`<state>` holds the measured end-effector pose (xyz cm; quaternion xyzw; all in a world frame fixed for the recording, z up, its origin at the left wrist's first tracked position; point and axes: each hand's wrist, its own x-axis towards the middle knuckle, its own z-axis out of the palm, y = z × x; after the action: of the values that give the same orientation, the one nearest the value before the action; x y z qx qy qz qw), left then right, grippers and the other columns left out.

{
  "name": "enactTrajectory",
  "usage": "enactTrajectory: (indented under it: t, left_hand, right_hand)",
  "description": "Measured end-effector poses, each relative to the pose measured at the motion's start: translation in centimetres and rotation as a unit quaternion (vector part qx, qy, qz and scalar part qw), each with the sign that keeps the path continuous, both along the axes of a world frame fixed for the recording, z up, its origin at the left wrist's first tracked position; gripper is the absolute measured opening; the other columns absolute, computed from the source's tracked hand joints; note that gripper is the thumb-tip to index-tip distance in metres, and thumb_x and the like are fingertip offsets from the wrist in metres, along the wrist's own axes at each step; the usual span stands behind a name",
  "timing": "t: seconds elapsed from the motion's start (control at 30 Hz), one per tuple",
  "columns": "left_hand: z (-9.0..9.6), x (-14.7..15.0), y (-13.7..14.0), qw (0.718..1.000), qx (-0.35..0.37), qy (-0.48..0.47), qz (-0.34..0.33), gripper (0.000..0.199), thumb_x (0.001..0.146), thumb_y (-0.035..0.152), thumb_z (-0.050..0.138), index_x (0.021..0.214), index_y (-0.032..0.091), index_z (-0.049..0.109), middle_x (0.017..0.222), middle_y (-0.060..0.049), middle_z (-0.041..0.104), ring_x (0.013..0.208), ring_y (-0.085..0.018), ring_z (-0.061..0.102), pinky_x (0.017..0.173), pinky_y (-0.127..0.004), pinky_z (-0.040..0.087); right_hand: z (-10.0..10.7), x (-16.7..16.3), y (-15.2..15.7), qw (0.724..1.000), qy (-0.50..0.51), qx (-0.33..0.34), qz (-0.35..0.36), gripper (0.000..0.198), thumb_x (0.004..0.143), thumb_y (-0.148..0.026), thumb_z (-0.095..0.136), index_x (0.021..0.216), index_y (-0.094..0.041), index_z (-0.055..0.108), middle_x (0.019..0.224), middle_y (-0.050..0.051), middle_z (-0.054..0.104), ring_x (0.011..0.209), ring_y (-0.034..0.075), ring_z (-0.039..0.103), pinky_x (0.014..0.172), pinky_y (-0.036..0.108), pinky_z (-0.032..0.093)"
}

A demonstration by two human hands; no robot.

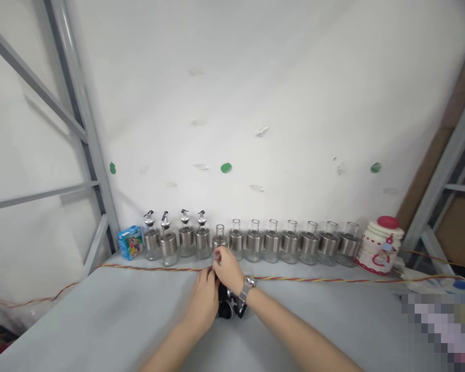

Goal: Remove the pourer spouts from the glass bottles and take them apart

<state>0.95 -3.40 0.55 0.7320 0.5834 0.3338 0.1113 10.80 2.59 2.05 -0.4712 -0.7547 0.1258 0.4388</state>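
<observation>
My right hand [229,269], with a silver watch [248,287] on the wrist, is closed in a pinch just in front of a glass bottle [220,241] with a metal band and an uncapped neck. Beside and slightly below it, my left hand [202,300] has its fingers curled together, almost meeting the right fingertips. Whatever lies between the fingers is hidden. Under my right wrist, several black and silver pourer tops [225,309] lie on the grey table [112,315], partly covered by my hands.
Bottles fitted with pourers [168,242] stand left of the hands; open bottles [272,241] line the wall to the right. A blue box [130,243] and a white jar with red lid [382,247] flank the row. A twisted red-yellow cord [306,279] crosses the table.
</observation>
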Motion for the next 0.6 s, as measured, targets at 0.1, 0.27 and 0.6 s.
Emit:
enactTrajectory:
  t: [0.1, 0.27, 0.6]
  left_hand:
    - [-0.3, 0.1, 0.1, 1.000, 0.000, -0.013, 0.011, 0.039, 0.084, 0.026, 0.026, 0.116, 0.013, 0.044, 0.112, -0.015, 0.051, 0.107, -0.024, 0.045, 0.088, -0.036, 0.034]
    - [-0.5, -0.2, 0.7, 0.997, 0.029, -0.049, 0.048, 0.044, 0.082, 0.030, 0.034, 0.122, 0.012, 0.036, 0.115, -0.016, 0.049, 0.108, -0.026, 0.045, 0.088, -0.038, 0.035]
    - [2.4, -6.8, 4.2, 0.936, 0.183, -0.084, 0.289, 0.055, 0.078, 0.033, 0.046, 0.123, 0.007, 0.027, 0.117, -0.018, 0.039, 0.115, -0.029, 0.034, 0.093, -0.044, 0.031]
  right_hand:
    - [-0.4, -0.1, 0.7, 1.000, 0.005, -0.018, 0.016, 0.032, 0.066, -0.007, 0.043, 0.096, -0.014, 0.052, 0.092, 0.007, 0.056, 0.087, 0.017, 0.053, 0.079, 0.029, 0.040]
    - [0.5, 1.8, -1.0, 0.999, 0.024, -0.019, 0.035, 0.031, 0.071, -0.006, 0.039, 0.099, -0.016, 0.050, 0.098, 0.006, 0.053, 0.093, 0.015, 0.051, 0.086, 0.027, 0.038]
    - [-0.2, 12.4, -10.3, 0.996, -0.036, 0.012, 0.080, 0.037, 0.080, -0.013, 0.038, 0.114, -0.024, 0.042, 0.109, 0.007, 0.051, 0.102, 0.018, 0.048, 0.090, 0.036, 0.037]
